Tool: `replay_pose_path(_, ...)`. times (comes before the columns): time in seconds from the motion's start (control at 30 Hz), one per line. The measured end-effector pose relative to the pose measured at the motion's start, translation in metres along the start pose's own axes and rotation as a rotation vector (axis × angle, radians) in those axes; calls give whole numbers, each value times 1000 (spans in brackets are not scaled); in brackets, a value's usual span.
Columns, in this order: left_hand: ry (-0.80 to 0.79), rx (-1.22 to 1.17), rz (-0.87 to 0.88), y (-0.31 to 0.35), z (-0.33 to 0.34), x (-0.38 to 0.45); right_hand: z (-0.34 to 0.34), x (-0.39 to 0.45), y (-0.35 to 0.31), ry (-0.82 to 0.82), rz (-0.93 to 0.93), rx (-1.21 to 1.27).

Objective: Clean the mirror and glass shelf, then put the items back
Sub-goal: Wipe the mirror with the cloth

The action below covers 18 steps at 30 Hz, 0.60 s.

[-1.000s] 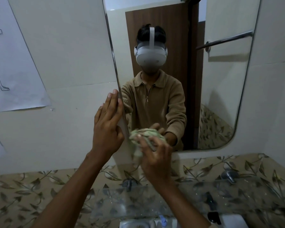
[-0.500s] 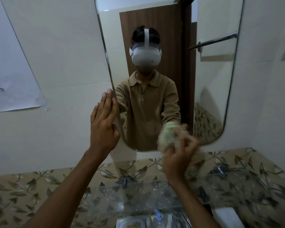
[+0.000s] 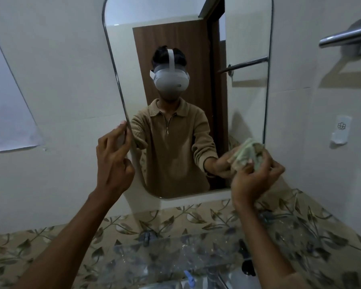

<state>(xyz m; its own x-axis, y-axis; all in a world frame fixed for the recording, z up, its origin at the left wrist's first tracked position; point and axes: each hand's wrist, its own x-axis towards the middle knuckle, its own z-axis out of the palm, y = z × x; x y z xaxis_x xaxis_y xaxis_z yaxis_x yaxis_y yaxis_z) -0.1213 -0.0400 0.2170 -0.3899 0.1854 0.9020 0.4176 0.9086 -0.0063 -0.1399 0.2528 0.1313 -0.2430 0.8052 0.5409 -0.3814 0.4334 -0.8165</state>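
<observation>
Left hand [image 3: 113, 161] raised at left edge of tall rounded-corner frameless wall mirror [image 3: 246, 97], index finger stretched up touching the edge, other fingers loosely bent, thumb tucked; holds nothing. Right hand [image 3: 256, 176] grips crumpled pale-green cloth [image 3: 248, 155], fingers curled round it, cloth against glass at mirror's lower right corner.

Surface/room, L to R: white paper sheet [image 3: 6, 113] stuck on cream tiled wall [image 3: 61, 80], faint marks on it, can't read. Mirror mounted on same wall, reflects person w/ white headset, tan zip-collar top, brown door + metal rail behind. Below mirror, band of beige leaf-pattern tiles [image 3: 40, 247]. Clear glass shelf [image 3: 154, 261] runs under it across bottom of view, specks/smears on glass, dark bracket [image 3: 147, 236] at its back; nothing on shelf as far as I can tell. Small blue item [image 3: 189, 278] seen thru shelf, can't ID. Far R: chrome towel bar [image 3: 342, 36] up top, small white plastic wall hook/holder [image 3: 341, 130] w/ hexagon-cluster logo, no legible text. No other brands or writing readable.
</observation>
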Motion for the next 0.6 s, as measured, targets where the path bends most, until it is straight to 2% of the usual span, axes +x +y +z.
replay_pose_path(0.1, 3, -1, -7, 3, -2, 0, 28, -47, -35, -127, -172, 25)
replay_pose_path(0.27, -63, 25, 20, -2, -9, 4, 60, -140, -77, -503, -741, 6)
replay_pose_path(0.37, -116, 48, 38, -6, -17, 8, 60, -148, -70, -583, -860, -9)
replay_pose_path(0.47, -132, 67, 57, -8, -26, 12, 44, -125, -35, -579, -868, 32)
replay_pose_path(0.53, -131, 66, 57, -8, -30, 16, 28, -94, -13, -475, -707, 70)
replay_pose_path(0.6, -102, 23, 47, -7, -32, 20, 19, -56, -6, -279, -460, 95)
